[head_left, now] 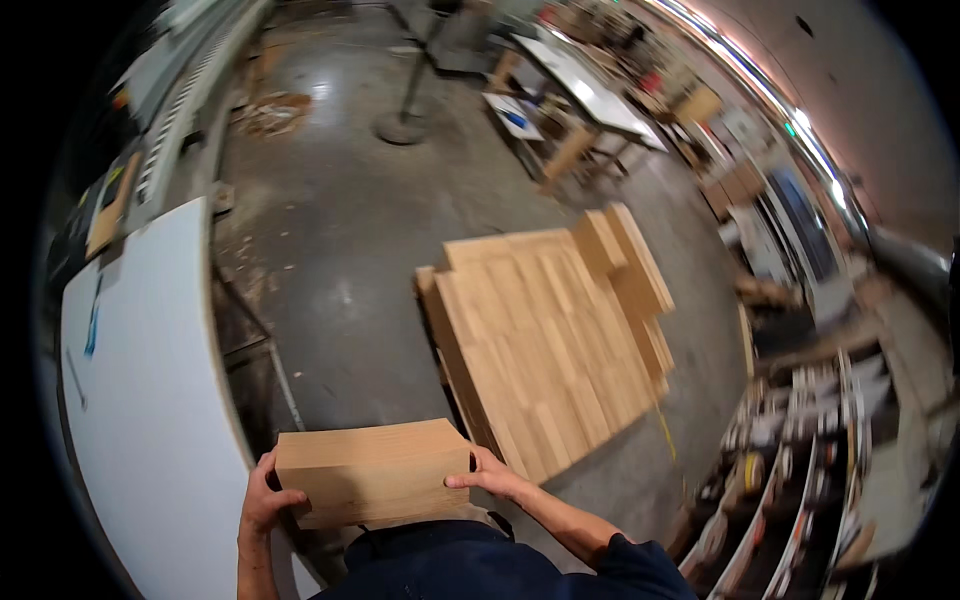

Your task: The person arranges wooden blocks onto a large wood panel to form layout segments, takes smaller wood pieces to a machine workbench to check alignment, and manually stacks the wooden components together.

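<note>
A thick block of light wood [375, 480], perhaps several boards held together, is held level in front of my body. My left hand [265, 495] grips its left end, thumb over the near face. At the opposite end my right hand [488, 472] is closed on it the same way, thumb on the near face and fingers mostly hidden behind. Ahead and to the right, a low stack of wooden boards [540, 350] lies near the floor, with more boards [630, 260] piled along its right side.
A white-topped table [150, 350] runs along my left, with a blue-handled tool [92, 325] on it. A round-based stand [400, 128] and a white workbench [590, 90] are farther off. Shelving with edging rolls [790, 470] fills the right. Grey floor [350, 230] lies between.
</note>
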`<action>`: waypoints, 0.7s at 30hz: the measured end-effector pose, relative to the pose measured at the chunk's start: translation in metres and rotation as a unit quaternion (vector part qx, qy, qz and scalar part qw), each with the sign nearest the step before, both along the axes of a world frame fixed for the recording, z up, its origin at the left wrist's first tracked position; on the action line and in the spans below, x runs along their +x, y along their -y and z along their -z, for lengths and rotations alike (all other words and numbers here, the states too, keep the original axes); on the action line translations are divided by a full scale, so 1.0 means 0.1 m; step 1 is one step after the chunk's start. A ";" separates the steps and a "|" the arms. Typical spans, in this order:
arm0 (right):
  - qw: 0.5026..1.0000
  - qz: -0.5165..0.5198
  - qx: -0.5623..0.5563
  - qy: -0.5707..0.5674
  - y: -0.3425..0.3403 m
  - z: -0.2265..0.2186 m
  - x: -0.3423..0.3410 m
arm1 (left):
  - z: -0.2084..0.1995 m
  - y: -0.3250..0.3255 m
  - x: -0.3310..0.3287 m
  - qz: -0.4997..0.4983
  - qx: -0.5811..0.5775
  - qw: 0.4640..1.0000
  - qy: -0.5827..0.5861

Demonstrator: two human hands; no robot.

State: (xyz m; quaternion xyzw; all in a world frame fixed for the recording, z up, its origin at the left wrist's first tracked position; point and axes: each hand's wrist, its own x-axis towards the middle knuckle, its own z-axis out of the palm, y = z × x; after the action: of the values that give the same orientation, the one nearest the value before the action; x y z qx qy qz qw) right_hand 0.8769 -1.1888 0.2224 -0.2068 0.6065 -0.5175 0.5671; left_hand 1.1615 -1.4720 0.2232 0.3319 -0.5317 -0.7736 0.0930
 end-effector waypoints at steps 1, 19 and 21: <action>0.999 0.039 0.016 0.015 -0.40 0.07 0.06 | -0.11 -0.23 -0.24 0.039 0.014 0.999 -0.001; 0.788 0.605 0.009 0.115 -5.38 0.26 2.12 | 0.19 -4.45 -1.98 0.505 0.078 0.854 0.096; 0.773 0.625 -0.011 0.102 -5.70 0.33 2.09 | 0.19 -4.82 -2.12 0.516 0.084 0.848 0.091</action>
State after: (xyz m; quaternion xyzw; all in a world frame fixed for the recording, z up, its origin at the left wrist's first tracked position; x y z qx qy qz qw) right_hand 1.0857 -0.6189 0.1892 0.2658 0.5345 -0.7830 0.1747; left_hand 0.9497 -0.9899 0.2040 0.0852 -0.5655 -0.7181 -0.3966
